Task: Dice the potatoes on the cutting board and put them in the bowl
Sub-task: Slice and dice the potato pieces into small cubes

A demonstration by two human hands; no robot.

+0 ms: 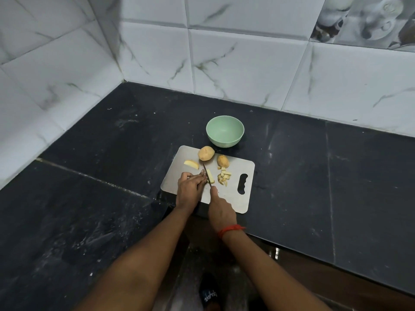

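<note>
Both hands are apart on the near-left part of the cutting board [243,198]. The right hand [221,209] is wrapped round the handle of a knife [207,175], and the left hand [190,187] has its fingers bent down against the blade's left side. Whether they pin a piece there I cannot tell, since the knuckles hide it. Just right of the blade lies a pale potato strip [210,176], its long axis running away from the person and nearly parallel to the knife, so dicing it likely calls for turning strip or blade crosswise. The left hand is the nearer to it. Right of the strip sits a small heap of diced pieces [224,177], with a partly cut potato [222,161] just beyond them. A whole potato [206,153] rests at the board's far edge and a potato wedge [191,164] lies left of the knife tip. Past the board stands the green bowl [225,131], with no potato showing in it; the whole potato sits between the cut pieces and the bowl. All this rests on a dark stone tabletop [101,164] set into a corner of marbled wall tiles [247,63].
</note>
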